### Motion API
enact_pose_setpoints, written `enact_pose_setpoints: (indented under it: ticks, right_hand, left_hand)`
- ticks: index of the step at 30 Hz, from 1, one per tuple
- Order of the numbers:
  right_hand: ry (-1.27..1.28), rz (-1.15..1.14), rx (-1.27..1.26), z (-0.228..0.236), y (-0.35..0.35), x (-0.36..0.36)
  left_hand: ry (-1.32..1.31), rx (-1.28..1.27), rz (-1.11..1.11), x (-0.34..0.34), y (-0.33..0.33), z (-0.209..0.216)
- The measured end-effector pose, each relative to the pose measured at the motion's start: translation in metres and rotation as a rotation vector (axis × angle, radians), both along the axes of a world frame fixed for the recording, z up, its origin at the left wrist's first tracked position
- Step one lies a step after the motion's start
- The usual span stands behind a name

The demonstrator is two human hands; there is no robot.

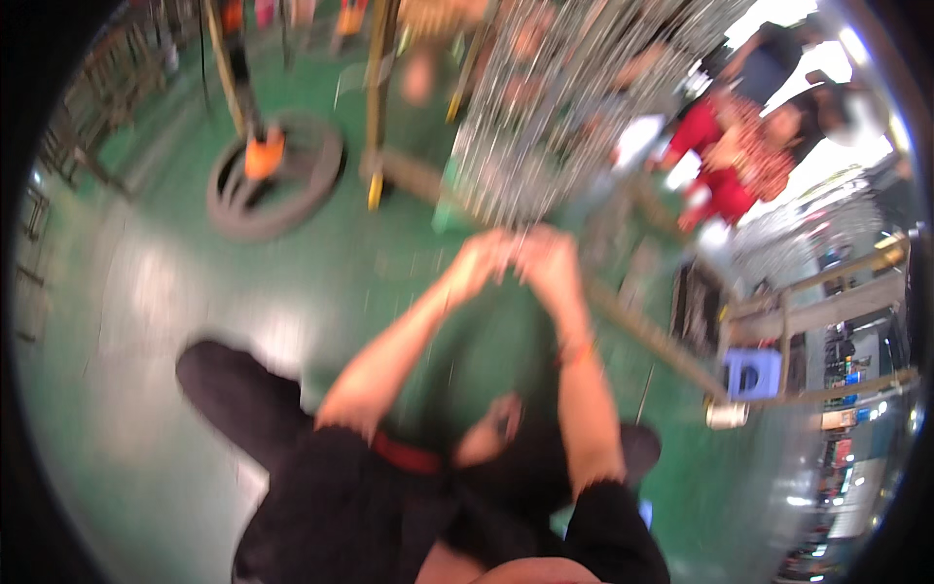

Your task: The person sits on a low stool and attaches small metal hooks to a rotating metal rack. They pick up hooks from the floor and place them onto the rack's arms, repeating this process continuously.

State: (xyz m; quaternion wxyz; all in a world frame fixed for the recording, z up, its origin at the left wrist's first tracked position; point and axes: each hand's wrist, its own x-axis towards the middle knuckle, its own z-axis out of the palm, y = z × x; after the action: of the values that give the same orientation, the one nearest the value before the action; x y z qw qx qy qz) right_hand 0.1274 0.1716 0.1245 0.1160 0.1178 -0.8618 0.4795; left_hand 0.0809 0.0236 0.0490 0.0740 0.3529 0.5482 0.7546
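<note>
My left hand [484, 265] and my right hand [547, 265] meet in front of me, fingers bent and pressed together. They are closed at the lower end of a dense bundle of thin, pale, shiny strands [530, 146], which fans out upward and away. Motion blur smears the strands, so I cannot tell exactly what they are or how many are pinched. Both forearms reach forward from dark short sleeves, and a thin band circles my right wrist.
A frame with a long brown bar [662, 341] runs beyond my hands. At left stands a round grey spoked base [277, 175] with an orange part [264, 156] on its pole. A purple stool [752, 373] is at right. A person in red patterned clothes [744, 161] sits farther back.
</note>
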Motion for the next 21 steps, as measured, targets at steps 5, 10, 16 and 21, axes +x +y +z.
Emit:
enact_pose_setpoints:
  ticks: [5,10,16,21]
  right_hand:
    - [-0.319,-0.271,-0.017,-0.025,-0.017,0.015]
    - [-0.365,-0.353,0.251,0.003,-0.032,0.018]
    - [-0.342,-0.333,0.19,-0.004,-0.029,0.008]
    - [-0.394,-0.338,0.117,0.0,-0.027,-0.003]
  left_hand:
    - [-0.19,-0.206,0.003,0.013,-0.004,-0.05]
    - [-0.123,-0.207,0.115,0.015,-0.005,-0.035]
    - [0.032,-0.197,0.254,0.016,0.003,-0.042]
    - [0.096,-0.164,0.329,0.012,0.005,-0.044]
